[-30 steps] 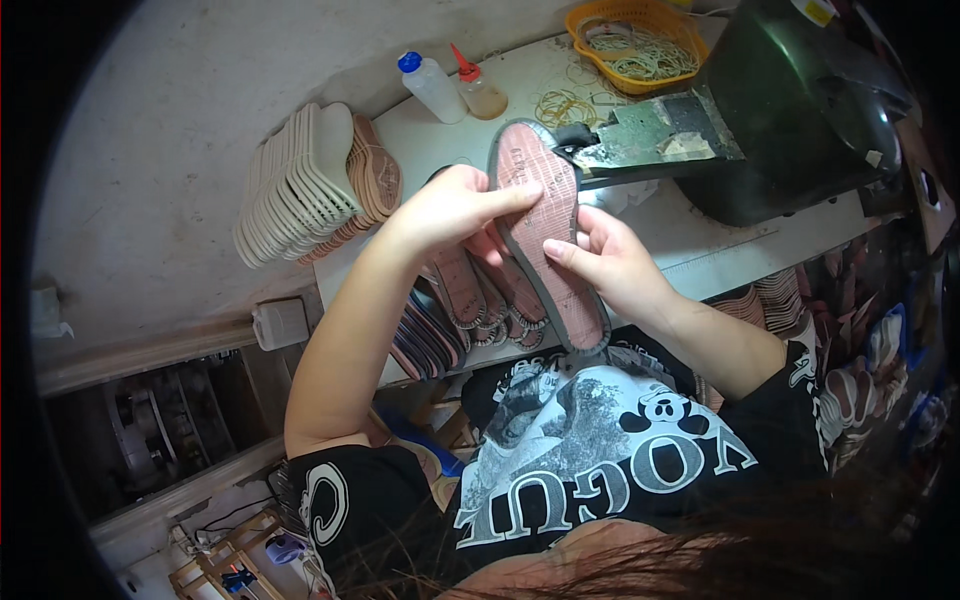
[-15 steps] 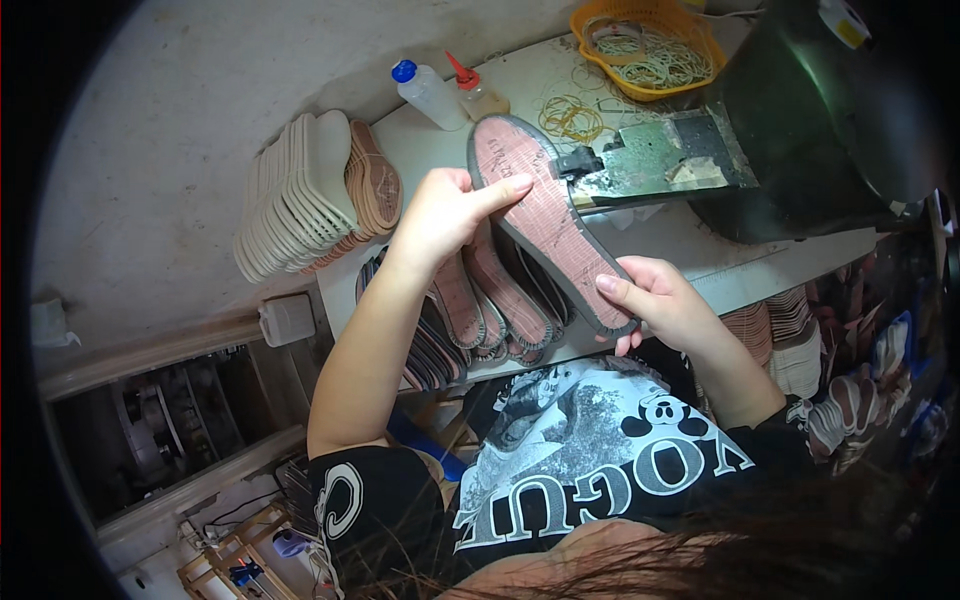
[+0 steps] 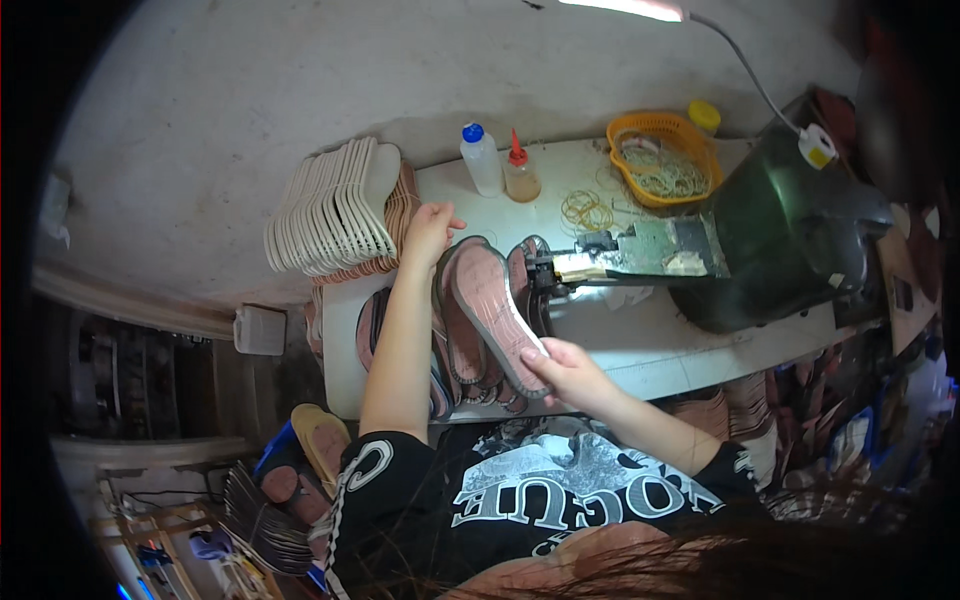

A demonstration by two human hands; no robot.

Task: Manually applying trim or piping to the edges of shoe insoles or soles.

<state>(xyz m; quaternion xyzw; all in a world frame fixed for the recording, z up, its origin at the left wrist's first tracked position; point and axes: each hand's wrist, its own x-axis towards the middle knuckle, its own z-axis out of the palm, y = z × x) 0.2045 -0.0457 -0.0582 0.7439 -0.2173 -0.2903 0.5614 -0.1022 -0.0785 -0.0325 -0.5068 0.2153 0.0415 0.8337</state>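
Observation:
My right hand (image 3: 572, 372) grips the lower end of a pink shoe insole (image 3: 492, 305) with a dark edge, thumb on its top face. The insole slants up and left over other pink insoles (image 3: 462, 343) on the table. Its upper end lies beside the black head of the sewing machine (image 3: 545, 274). Away from it, my left hand (image 3: 430, 232) is raised near the insole's upper left end. Its fingers are curled, and I cannot make out whether anything small is between them.
On the white table (image 3: 640, 345), a stack of cream insoles (image 3: 335, 210) stands at the left. A blue-capped bottle (image 3: 482, 165), a red-tipped bottle (image 3: 521, 175), loose bands (image 3: 587, 210) and a yellow basket (image 3: 662, 200) line the back. The dark green machine body (image 3: 770, 250) fills the right.
My left hand has let go of the insole and moved off to its left. The insole has dropped toward the pile, still in my right hand. The view has tilted up, showing a lamp.

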